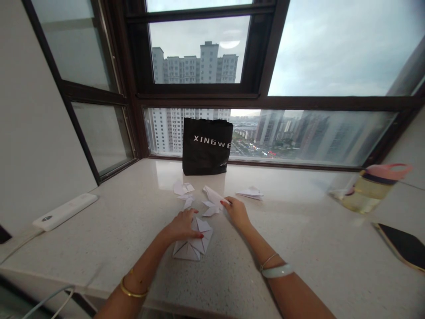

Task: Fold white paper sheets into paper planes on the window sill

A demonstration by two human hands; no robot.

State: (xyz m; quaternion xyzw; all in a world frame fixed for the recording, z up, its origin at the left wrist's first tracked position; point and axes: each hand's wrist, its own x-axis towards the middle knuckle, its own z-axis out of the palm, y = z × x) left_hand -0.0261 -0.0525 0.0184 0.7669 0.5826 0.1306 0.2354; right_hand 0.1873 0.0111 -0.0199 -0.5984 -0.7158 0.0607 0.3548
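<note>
A flat white folded-paper piece with several triangular flaps (187,252) lies on the pale stone ledge near me. My left hand (183,227) rests over its upper left part, thumb and fingers spread apart. Farther out, my right hand (236,210) pinches the near end of a long folded white paper (212,195). Just left of those fingertips sits a small folded paper piece (210,209). More folded white paper (182,188) lies beyond my left hand, with smaller pointed pieces (188,201) close to its fingers. A flat folded paper stack (251,193) is right of my right hand.
A black bag with white lettering (207,150) stands at the window. To the right are a yellowish bottle with a pink lid (370,192) and a dark flat device (403,243). A white power strip (66,212) with a cord lies at left, along the wall.
</note>
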